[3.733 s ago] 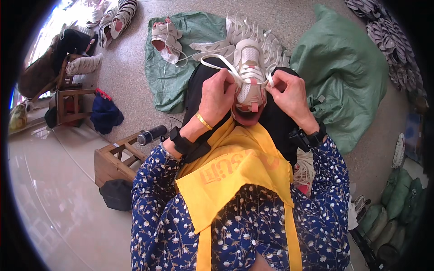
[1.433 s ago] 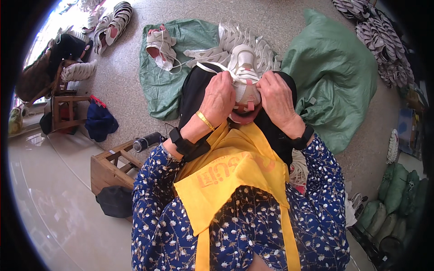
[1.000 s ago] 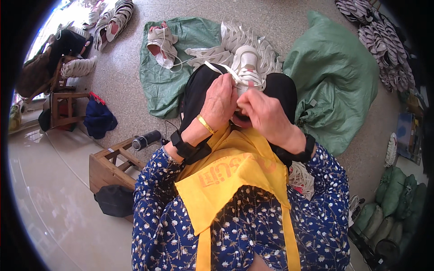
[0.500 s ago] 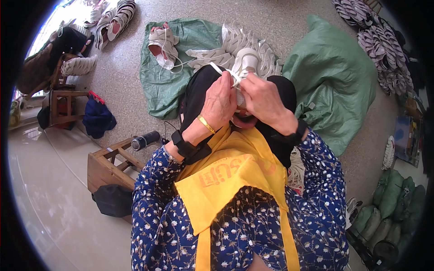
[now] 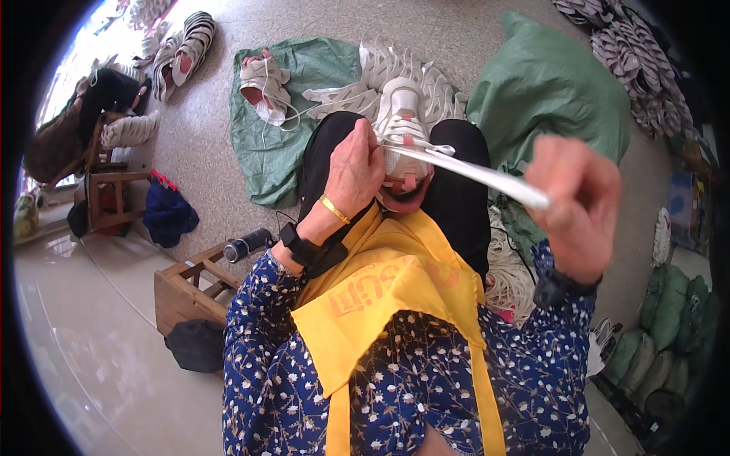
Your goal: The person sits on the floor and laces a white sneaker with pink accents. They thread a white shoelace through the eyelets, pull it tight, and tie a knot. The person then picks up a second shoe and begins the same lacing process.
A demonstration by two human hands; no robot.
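Note:
A beige and white sneaker [image 5: 405, 106] with pink parts is held between my knees, its toe pointing away and its pink-lined opening toward me. My left hand [image 5: 353, 171] is closed at the sneaker's left eyelet edge; its fingertips are partly hidden. Out to the right, my right hand [image 5: 574, 201] grips a white shoelace [image 5: 487, 176], drawn taut from the sneaker. That hand is blurred by motion. A loop of lace also lies across the sneaker's tongue.
Beyond my knees, more sneakers [image 5: 372, 68] lie on a green sheet [image 5: 262, 171], with one shoe [image 5: 262, 91] apart. A full green sack [image 5: 547, 91] stands at right. Bundled white laces [image 5: 508, 273] lie by my right thigh, and a wooden stool [image 5: 186, 292] stands at left.
My right hand has swung from the sneaker out to the right, pulling the lace straight. My left hand stays by the sneaker, slightly lower and to the left.

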